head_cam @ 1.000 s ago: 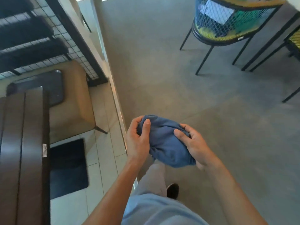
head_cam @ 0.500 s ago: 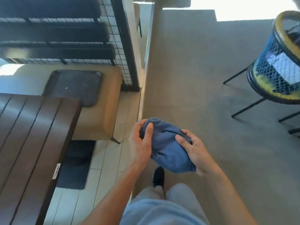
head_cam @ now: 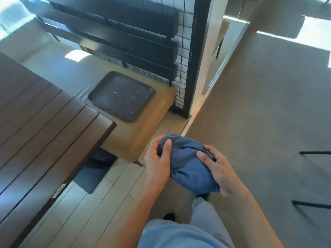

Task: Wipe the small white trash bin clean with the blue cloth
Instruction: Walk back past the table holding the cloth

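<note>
The view has swung left since a second ago: the netted chair that stood at the upper right is gone from sight, only two dark legs (head_cam: 312, 152) remain at the right edge, and the dark slatted table (head_cam: 44, 133), the tan bench (head_cam: 143, 126) with its black tray (head_cam: 121, 95) and the wire-grid partition (head_cam: 180, 56) now fill the left and top. Between the hands nothing has altered: the left hand (head_cam: 157, 161) and the right hand (head_cam: 217, 169) hold the same grip, fingers and thumbs curled round the bunched blue cloth (head_cam: 188, 163), which hangs at waist height above the seam where pale floorboards (head_cam: 100, 208) meet grey carpet (head_cam: 259, 122). I judge this to be walking and searching, not wiping; the task has barely begun, and the cloth is only being carried, perhaps gathered into a pad. The white bin appears nowhere in this view, so where it stands cannot be told. The head's motion smears the table edge and the partition, the far side of the cloth is hidden by the hands, and of the feet only a dark shoe (head_cam: 169, 216) shows below the shirt (head_cam: 179, 235).
</note>
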`<state>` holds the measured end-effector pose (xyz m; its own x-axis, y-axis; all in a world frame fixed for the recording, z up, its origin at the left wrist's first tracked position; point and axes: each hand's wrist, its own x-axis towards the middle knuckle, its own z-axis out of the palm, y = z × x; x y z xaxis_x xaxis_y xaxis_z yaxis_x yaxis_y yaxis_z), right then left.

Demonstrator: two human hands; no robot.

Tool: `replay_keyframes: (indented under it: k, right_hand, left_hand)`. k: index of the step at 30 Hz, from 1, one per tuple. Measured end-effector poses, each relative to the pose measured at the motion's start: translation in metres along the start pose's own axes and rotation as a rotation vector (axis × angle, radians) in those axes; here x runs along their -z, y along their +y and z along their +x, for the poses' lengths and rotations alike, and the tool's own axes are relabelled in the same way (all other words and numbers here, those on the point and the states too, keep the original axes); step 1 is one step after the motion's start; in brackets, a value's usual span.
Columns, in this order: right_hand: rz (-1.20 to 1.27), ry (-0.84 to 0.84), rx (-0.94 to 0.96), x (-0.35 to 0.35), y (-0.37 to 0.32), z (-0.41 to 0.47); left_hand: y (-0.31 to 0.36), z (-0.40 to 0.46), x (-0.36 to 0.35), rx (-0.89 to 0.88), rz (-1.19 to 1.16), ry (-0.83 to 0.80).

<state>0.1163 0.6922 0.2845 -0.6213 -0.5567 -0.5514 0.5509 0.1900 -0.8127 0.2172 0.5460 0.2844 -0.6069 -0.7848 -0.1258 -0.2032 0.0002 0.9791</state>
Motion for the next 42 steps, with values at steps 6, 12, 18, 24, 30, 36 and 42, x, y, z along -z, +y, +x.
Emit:
replay_keyframes:
  k: [6,12,18,24,30,36,42]
  right_hand:
    - [-0.136,-0.185,-0.067,0.026,-0.061,0.073]
    - [-0.291,-0.328,-0.113,0.021,-0.1,0.137]
    - [-0.39,-0.433,-0.171,-0.01,-0.124,0.2]
    - [-0.5,-0.484,-0.228,-0.044,-0.144,0.265]
    - [-0.608,-0.583,-0.211,-0.084,-0.166,0.324]
    - [-0.653,-0.654,-0.24,-0.126,-0.169,0.368]
    - [-0.72,-0.755,-0.263,-0.177,-0.179,0.431]
  left_hand:
    - [0.017,0.046,-0.046,0.026,-0.009,0.237]
    - [0.018,0.082,-0.063,0.062,-0.065,0.408]
    - [0.005,0.127,-0.058,0.109,-0.089,0.525]
    - [-0.006,0.183,-0.049,0.158,-0.133,0.665]
    - [-0.012,0.222,-0.038,0.224,-0.146,0.698]
    - [-0.014,0.262,-0.016,0.26,-0.112,0.821]
    - [-0.027,0.317,0.004,0.345,-0.126,0.919]
